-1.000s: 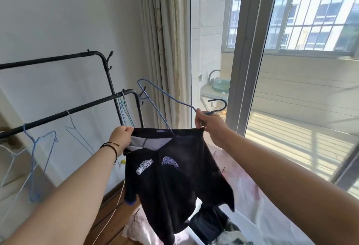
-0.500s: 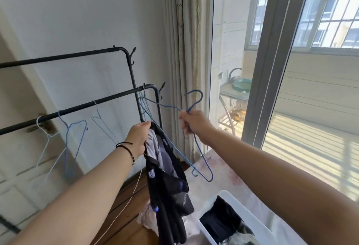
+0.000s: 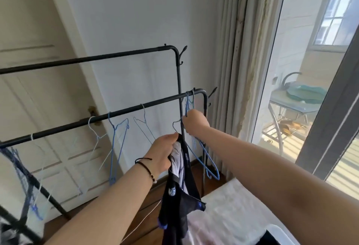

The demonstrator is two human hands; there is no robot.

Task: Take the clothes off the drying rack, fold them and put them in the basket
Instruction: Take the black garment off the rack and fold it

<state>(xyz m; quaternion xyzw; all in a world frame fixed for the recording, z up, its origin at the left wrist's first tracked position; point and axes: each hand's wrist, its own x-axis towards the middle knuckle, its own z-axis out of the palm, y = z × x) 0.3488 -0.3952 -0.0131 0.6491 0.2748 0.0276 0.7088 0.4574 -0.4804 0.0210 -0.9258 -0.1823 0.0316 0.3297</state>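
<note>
A black shirt (image 3: 179, 204) with a pale inner collar and a small printed crest hangs bunched from my left hand (image 3: 165, 152), which grips it at the neck. My right hand (image 3: 195, 121) reaches up to the right end of the lower bar of the black drying rack (image 3: 124, 111) and holds a blue wire hanger (image 3: 206, 164) that dangles below it. Several empty blue and white wire hangers (image 3: 116, 137) hang along that bar. A corner of the white basket (image 3: 276, 231) with dark cloth inside shows at the bottom right.
A cream curtain (image 3: 239, 69) and a sliding glass door (image 3: 330, 108) stand to the right, with a metal stand and green basin (image 3: 299, 97) outside. A panelled door (image 3: 48, 108) is behind the rack. A pale covered surface (image 3: 231, 211) lies below my right arm.
The hanger has come free of the shirt. My right hand has carried it left and up to the rack's lower bar, while my left hand keeps the shirt, which hangs bunched.
</note>
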